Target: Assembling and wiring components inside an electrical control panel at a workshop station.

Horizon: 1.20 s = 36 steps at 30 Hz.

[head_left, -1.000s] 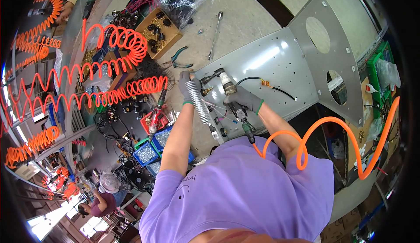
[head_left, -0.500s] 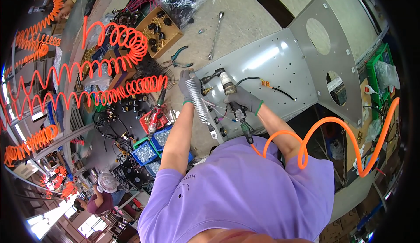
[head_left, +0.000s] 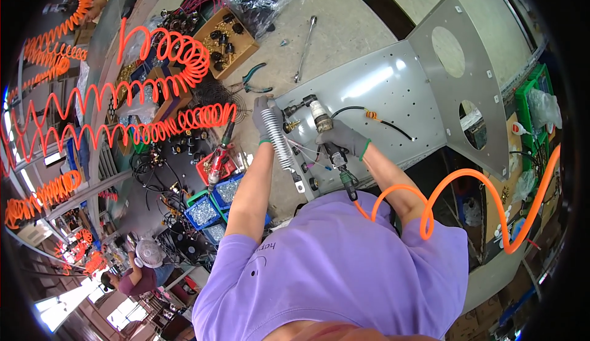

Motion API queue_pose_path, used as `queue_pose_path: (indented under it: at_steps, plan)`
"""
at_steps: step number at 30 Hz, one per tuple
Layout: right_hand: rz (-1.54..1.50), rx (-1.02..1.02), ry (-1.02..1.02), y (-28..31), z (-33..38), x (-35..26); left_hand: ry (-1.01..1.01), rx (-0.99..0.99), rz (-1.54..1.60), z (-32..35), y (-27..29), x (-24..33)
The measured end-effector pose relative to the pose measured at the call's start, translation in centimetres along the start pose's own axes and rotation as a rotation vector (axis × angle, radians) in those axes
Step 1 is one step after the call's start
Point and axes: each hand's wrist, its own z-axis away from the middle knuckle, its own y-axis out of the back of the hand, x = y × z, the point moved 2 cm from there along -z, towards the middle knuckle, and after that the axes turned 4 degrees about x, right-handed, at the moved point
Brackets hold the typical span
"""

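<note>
My right hand (head_left: 343,138), in a grey glove with a green cuff, is closed around an air ratchet wrench (head_left: 321,118). Its angled head points left, toward the edge of a grey sheet-metal panel (head_left: 381,95). My left hand (head_left: 265,120), gloved the same way, is closed at that left edge beside the tool's head; what its fingers hold is hidden. A coil spring (head_left: 279,138) passes in front of the left hand and covers part of it. Just below the wrench head, a brass fitting (head_left: 291,126) shows. On the panel lies a short black hose (head_left: 393,129).
An orange coiled air hose (head_left: 461,172) runs right from the wrench. Pliers (head_left: 253,80), a long wrench (head_left: 305,49) and a cardboard box of fittings (head_left: 230,43) lie beyond my left hand. Blue bins of screws (head_left: 201,213) and a red-handled air tool (head_left: 216,168) are at left.
Both hands and the air ratchet wrench stay nearly in place, with only a slight shift of the view. The person at the far lower left has changed posture.
</note>
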Motion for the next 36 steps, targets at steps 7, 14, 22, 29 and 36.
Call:
queue_pose_path:
  at_steps: [7, 14, 22, 29, 36]
  plan:
    - [0.02, 0.0, 0.038, 0.2, 0.7, -0.7, 0.018, -0.017, -0.026, 0.3, -0.4, -0.8]
    - [-0.106, -0.053, 0.125, 3.0, 3.5, -9.4, 0.121, -0.031, 0.006, 0.9, -0.7, -1.1]
    - [-0.121, 0.134, 0.631, 2.5, 4.6, -36.3, 0.251, -0.033, 0.112, 1.0, -0.5, -0.9]
    - [-0.223, -0.194, 1.004, -0.7, 2.6, -53.8, 0.284, -0.067, 0.112, 1.0, -0.1, -0.8]
    - [-0.281, 0.019, 0.793, 1.4, 3.3, -44.0, 0.315, -0.117, 0.086, 0.8, 0.1, -0.6]
